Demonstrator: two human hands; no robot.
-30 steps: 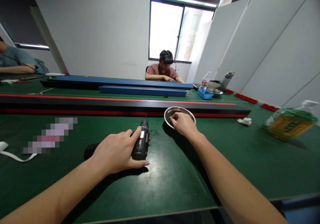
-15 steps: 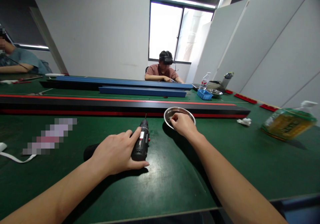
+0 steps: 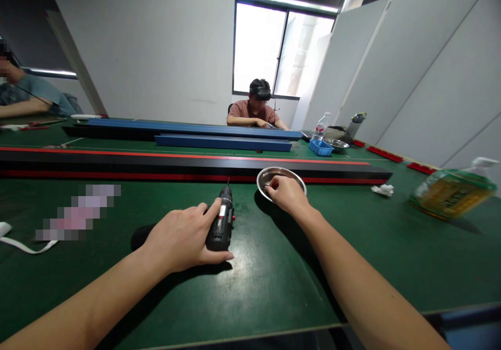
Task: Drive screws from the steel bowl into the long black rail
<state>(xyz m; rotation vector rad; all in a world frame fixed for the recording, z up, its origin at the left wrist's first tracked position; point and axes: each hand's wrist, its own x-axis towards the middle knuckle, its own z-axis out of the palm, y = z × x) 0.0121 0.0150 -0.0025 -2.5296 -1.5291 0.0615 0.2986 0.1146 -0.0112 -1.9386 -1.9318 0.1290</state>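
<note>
On the green table lies a black cordless drill (image 3: 221, 225), its bit pointing away from me toward a long black and red bar (image 3: 242, 170). My left hand (image 3: 182, 238) rests over the drill, fingers wrapped round its body and the thumb stretched out behind it. To the right stands a small round metal bowl (image 3: 277, 171). My right hand (image 3: 287, 193) reaches into this bowl with the fingers pinched together. Small dark pieces show beside the fingertips, but what the pinch holds is too small to make out.
Blue bars (image 3: 223, 142) lie beyond the black bar. A blue plastic basket (image 3: 321, 148) and a clear bottle (image 3: 321, 127) stand at the back right. Nearer are a crumpled tissue (image 3: 382, 190) and a large yellow-labelled jug (image 3: 452, 193). A person (image 3: 254, 110) sits opposite, another far left.
Both of my hands, the drill and the bowl stay practically where they were. At the far left, the other person's head and arm have shifted slightly.
</note>
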